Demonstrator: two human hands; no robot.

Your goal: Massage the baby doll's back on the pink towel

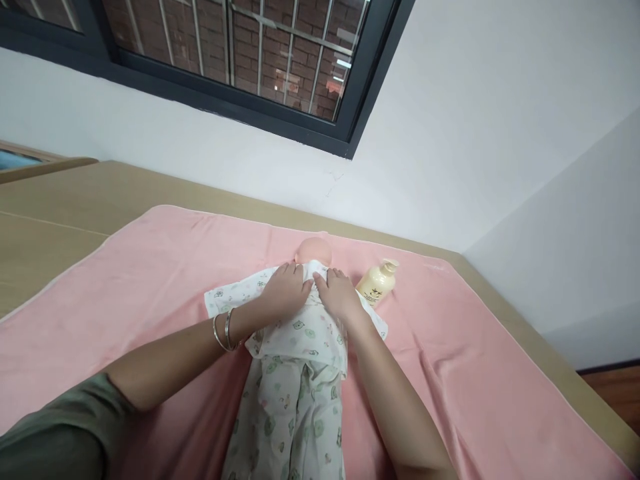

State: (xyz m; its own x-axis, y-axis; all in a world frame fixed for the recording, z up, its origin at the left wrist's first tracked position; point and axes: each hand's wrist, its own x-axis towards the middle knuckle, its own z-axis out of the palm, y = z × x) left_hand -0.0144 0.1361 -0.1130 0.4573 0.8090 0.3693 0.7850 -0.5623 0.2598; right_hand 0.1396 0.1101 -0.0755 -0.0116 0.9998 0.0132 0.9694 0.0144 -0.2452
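A baby doll (314, 251) lies stretched out on a pink cloth (210, 247), its bald head pointing away from me. It wears a white top (305, 337) and matching trousers (293, 413), both with a green leaf-like print. My left hand (287, 292) rests flat on the upper part of the top, fingers extended. Beside it, my right hand (339, 293) lies the same way on the doll's other shoulder, thumb towards my left one. Neither holds anything. A cream pump bottle (377, 283) leans on its side just right of my right hand. No doll face shows.
The cloth covers a wooden surface (60, 227) whose far edge meets a white wall (425, 153). Above is a dark-framed window (250, 110) with metal bars outside. A wooden rail (55, 167) stands at the far left.
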